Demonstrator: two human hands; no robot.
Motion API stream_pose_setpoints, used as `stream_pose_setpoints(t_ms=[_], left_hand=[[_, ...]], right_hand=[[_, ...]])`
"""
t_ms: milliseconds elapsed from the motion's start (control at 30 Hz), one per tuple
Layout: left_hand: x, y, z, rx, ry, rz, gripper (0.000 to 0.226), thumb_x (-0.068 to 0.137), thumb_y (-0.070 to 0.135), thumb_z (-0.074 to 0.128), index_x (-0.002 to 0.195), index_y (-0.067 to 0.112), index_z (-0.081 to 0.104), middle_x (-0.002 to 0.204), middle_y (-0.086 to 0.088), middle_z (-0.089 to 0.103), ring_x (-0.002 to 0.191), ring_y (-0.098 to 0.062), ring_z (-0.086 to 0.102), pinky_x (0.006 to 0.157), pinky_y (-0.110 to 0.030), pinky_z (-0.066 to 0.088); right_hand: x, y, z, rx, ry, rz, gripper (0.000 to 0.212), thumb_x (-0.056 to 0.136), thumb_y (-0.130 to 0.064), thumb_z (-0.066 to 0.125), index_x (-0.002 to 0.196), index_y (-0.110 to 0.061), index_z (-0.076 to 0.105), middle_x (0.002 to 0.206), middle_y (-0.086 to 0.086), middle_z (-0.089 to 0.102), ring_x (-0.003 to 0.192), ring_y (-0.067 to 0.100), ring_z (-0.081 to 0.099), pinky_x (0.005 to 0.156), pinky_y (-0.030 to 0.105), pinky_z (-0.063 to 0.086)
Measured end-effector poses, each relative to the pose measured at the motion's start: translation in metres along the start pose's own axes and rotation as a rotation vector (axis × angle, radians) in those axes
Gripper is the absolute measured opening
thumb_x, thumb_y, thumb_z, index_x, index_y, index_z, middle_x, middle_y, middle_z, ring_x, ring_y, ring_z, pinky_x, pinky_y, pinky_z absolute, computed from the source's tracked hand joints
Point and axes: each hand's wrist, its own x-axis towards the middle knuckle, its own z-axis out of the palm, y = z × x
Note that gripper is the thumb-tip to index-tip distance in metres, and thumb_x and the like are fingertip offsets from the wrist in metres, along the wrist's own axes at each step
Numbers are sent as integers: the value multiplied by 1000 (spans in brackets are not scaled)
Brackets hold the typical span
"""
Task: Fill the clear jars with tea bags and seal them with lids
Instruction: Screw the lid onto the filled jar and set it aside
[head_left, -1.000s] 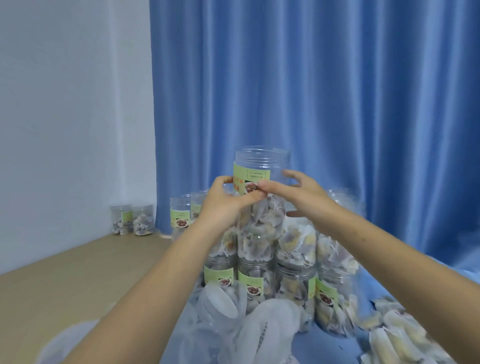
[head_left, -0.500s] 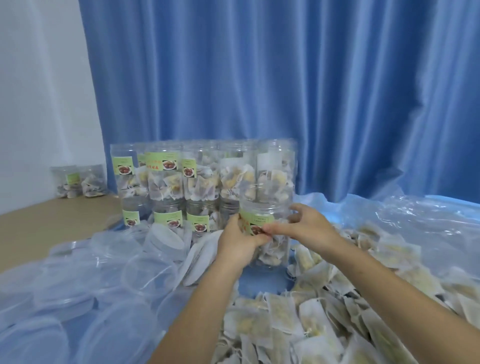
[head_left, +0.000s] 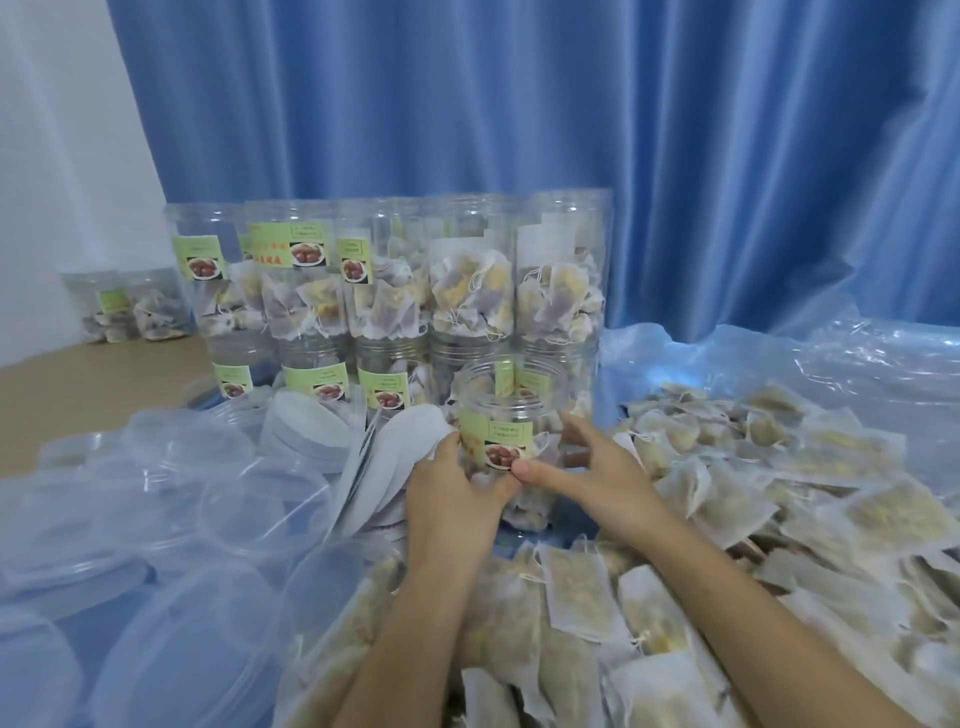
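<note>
Head camera looks down at my two arms reaching out over a low blue surface. My left hand (head_left: 451, 488) curls around the left side of a clear jar (head_left: 506, 431), with the fingers wrapped on its wall. My right hand (head_left: 597, 475) holds the other side, the thumb pressed on the front just under the green label (head_left: 498, 437) and the fingers round the back. So both hands are grasping the same jar. The jar stands upright in front of me, with no lid on its open top. Some tea bags sit low inside it, and the upper part looks see-through and bare.

Right behind it is a stack of filled jars (head_left: 395, 291), two rows high, all with green labels and full of tea bags. The held jar stands just in front of the right end of the bottom row. Far back on the left, two more small jars (head_left: 132, 306) sit on a tan floor by the white wall.

To my left lies a heap of clear lids (head_left: 171, 499), round and flat, some leaning on each other. To my right and under my arms is a big pile of loose tea bags (head_left: 753, 499), pale and square, some with little strings. They rest on a crinkly clear plastic sheet (head_left: 857, 364). A blue curtain (head_left: 519, 104) hangs across the whole back.
</note>
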Motion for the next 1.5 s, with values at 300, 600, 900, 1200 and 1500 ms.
stream_pose_setpoints(t_ms=[300,600,900,1200,1500], left_hand=[[-4,19,-24,-66,-175,-171,20,77,18,70,59,15,61,62,-6,65,65,-23,61,78,-44,56],[-6,27,-34,-202,-220,-198,5,83,11,67,83,6,68,62,-3,65,49,-13,58,51,-22,47],[-5,32,-58,-253,-200,-172,4,85,14,66,83,12,68,71,-3,70,63,-17,64,62,-26,52],[2,28,-102,-491,188,-100,12,87,8,60,78,12,66,66,-1,65,50,-10,57,42,-15,46],[10,5,-109,-443,351,-170,16,86,10,59,72,18,63,69,0,64,58,-16,59,54,-25,49]], right_hand=[[-14,-30,-45,-427,-437,-8,34,58,-70,70,65,-38,72,59,-18,62,59,0,54,66,23,42],[-22,-26,-41,-313,-672,59,6,75,-33,78,78,-30,74,65,-14,62,63,3,53,58,17,41],[-22,-28,-31,-296,-394,-211,18,64,-35,84,76,-36,71,70,-21,64,67,-5,55,65,11,43],[18,-80,-9,-189,650,-563,18,81,-25,73,96,-15,72,89,-6,63,75,5,57,76,15,47],[9,-93,49,-605,166,-829,23,84,-13,69,106,-12,72,110,7,68,104,30,57,89,45,45]])
